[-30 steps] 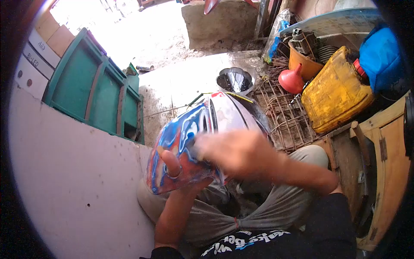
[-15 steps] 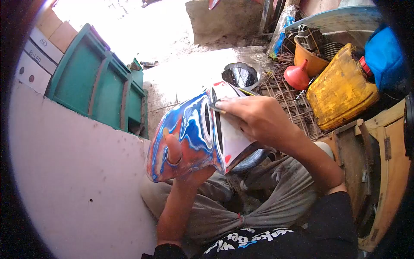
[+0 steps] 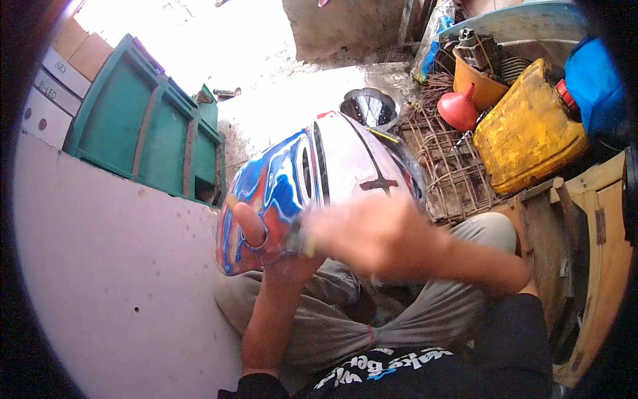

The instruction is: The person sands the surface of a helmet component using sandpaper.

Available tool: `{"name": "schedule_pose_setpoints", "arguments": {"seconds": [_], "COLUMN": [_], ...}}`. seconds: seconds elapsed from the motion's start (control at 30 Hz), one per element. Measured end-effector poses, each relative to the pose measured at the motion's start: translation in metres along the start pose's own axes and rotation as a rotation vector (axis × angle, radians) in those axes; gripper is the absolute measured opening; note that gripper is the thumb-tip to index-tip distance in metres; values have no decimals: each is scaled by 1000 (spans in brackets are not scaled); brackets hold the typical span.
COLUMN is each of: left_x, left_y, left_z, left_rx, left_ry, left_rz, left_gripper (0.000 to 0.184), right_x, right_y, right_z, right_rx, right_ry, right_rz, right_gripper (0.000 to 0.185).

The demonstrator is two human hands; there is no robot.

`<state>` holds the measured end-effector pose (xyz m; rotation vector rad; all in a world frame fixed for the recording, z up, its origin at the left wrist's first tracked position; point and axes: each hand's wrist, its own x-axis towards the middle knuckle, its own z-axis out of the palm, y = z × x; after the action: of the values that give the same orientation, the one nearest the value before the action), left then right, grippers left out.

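Note:
A curved, hollow painted shell (image 3: 279,173), which looks like a motorcycle fairing, lies tilted above my lap. Its left part has worn rings of blue, white and red; its right part is white with black marks and a long slot between. My left hand (image 3: 286,256) grips it from below, the thumb poking up through a round hole. Smeared by motion, my right hand (image 3: 372,233) is over the lower edge of the shell, fingers bent around a small dark grey piece that looks like sandpaper (image 3: 302,233). The far underside of the shell is hidden.
A pale wall top (image 3: 119,253) runs along my left, with a green cabinet (image 3: 126,113) beyond it. A dark scalloped bowl (image 3: 369,108) stands ahead. On the right are a wire rack (image 3: 445,166), a red funnel (image 3: 458,110), a yellow jerrycan (image 3: 531,133) and a wooden frame (image 3: 605,246).
My right hand has moved down and left from the slot's upper end to the shell's lower edge. The shell has shifted slightly left and turned, showing more of its white part.

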<state>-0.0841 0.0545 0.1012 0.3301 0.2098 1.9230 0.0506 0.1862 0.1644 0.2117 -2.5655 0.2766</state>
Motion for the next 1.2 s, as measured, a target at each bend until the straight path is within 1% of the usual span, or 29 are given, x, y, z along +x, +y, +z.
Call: {"name": "schedule_pose_setpoints", "arguments": {"seconds": [0.03,0.07,0.13,0.17,0.2,0.23,0.27,0.3,0.33,0.37,0.4,0.47,0.5,0.53,0.57,0.6,0.63,0.67,0.7,0.77,0.8,0.83,0.9,0.97,1.0,1.1,1.13,1.2], "left_x": [2,3,3,3,3,2,0,1,3,6,4,6,4,2,0,1,0,0,0,0,0,0,0,-8,-8,-1,-1,-2], "left_y": [-4,-3,-2,1,3,4,6,4,2,-3,-2,1,0,-1,-2,-3,-2,-1,-1,-2,-2,-3,1,-2,-3,-4,-8,-2], "left_z": [11,15,14,4,-5,-13,-21,-13,-5,17,20,5,-5,-13,-16,-13,8,13,18,9,3,-3,-7,3,2,10,10,-1], "left_rx": [79,92,101,102,107,113,125,84,43,-52,77,13,-49,-130,-191,-251,-137,-88,-39,-71,-85,-100,-64,10,-2,-160,-266,-40], "left_ry": [48,36,-30,-89,-81,-74,-6,-5,-4,-69,28,-140,-171,-200,-220,-241,-180,-156,-131,-169,-196,-223,-234,61,75,-151,-212,-227], "left_rz": [38,44,40,34,60,86,142,128,115,36,47,4,12,14,17,10,-3,-6,-10,8,18,27,-5,26,25,42,62,-20], "left_gripper": [119,116,112,110,108,106,104,105,106,111,110,110,111,112,112,113,115,115,116,113,111,109,107,113,113,111,111,114], "right_x": [1,-1,5,-1,-2,-3,-4,-5,-3,0,-1,-4,-5,-1,3,2,1,4,4,2,0,3,2,2,2,0,3,1], "right_y": [19,40,37,26,0,-8,-15,-6,20,40,35,14,3,-9,-7,10,34,53,66,42,23,5,15,49,57,13,-6,18], "right_z": [-3,0,1,14,18,17,16,13,9,6,6,9,11,10,5,7,6,-5,-13,-1,6,-4,-5,-1,-6,3,-3,0], "right_rx": [-43,-52,-29,-89,-5,23,51,37,-21,-80,-40,28,66,188,229,143,56,63,102,-29,19,55,102,-12,68,99,168,29], "right_ry": [-80,-124,9,58,167,171,175,121,53,-17,-13,-3,2,146,141,91,42,-21,-136,-17,30,11,-12,-80,-66,27,115,19], "right_rz": [58,192,149,13,-74,-104,-134,-97,1,96,69,15,-13,-145,-208,-105,-2,117,238,0,-46,-85,-44,165,250,-19,-61,57], "right_gripper": [23,23,17,14,19,20,22,22,22,21,21,23,24,23,24,25,25,29,31,32,33,35,34,31,30,29,28,27]}}
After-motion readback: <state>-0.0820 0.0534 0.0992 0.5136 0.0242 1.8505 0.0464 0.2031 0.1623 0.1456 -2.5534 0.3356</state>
